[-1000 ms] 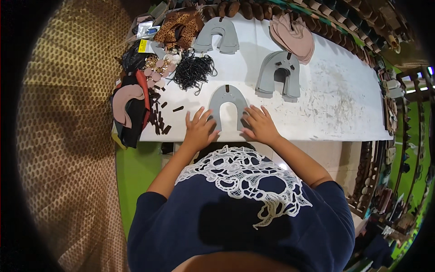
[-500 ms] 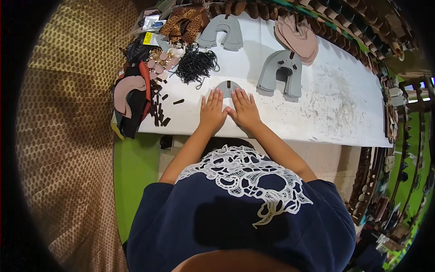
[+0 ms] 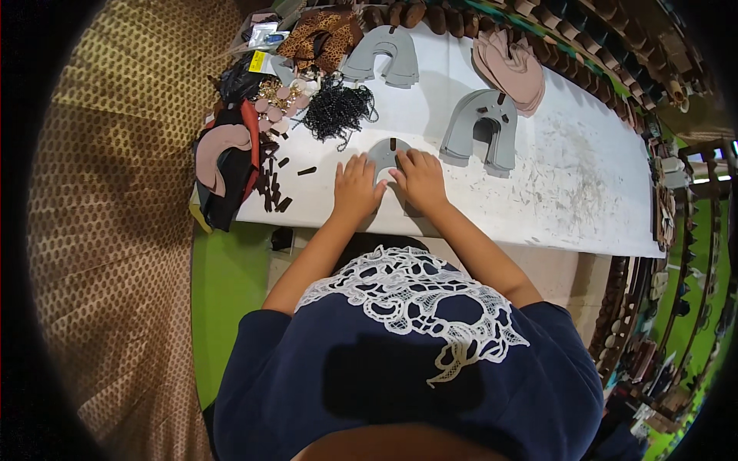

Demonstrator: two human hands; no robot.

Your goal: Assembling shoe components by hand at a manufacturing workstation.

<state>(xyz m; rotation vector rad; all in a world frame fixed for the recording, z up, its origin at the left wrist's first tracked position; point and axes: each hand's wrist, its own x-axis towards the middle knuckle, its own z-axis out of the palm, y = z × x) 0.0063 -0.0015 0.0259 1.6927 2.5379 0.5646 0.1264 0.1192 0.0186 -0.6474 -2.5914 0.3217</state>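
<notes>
A grey U-shaped cut piece (image 3: pixel 380 151), like a shoe upper, lies on the white-covered table in front of me. A small dark brown strip (image 3: pixel 393 144) sits at the top of its curve. My left hand (image 3: pixel 356 188) rests on its left side, open, fingers stretched out. On the other side lies my right hand (image 3: pixel 421 182), open, with its fingers slightly bent and its thumb apart. A small dark spot shows by the right fingertips; I cannot make out what it is. Both hands hide much of the piece's lower part.
Loose brown strips (image 3: pixel 274 184) lie to the left, near a heap of black beaded strands (image 3: pixel 338 110). Grey U-shaped stacks stand at the back (image 3: pixel 382 58) and right (image 3: pixel 483 131). Pink cut pieces (image 3: pixel 507 69) lie behind. Leopard-print material (image 3: pixel 319 38) is at the far left.
My hands have moved slightly apart, uncovering more of the grey piece. The right fingers are more bent. The whole view has shifted a little.
</notes>
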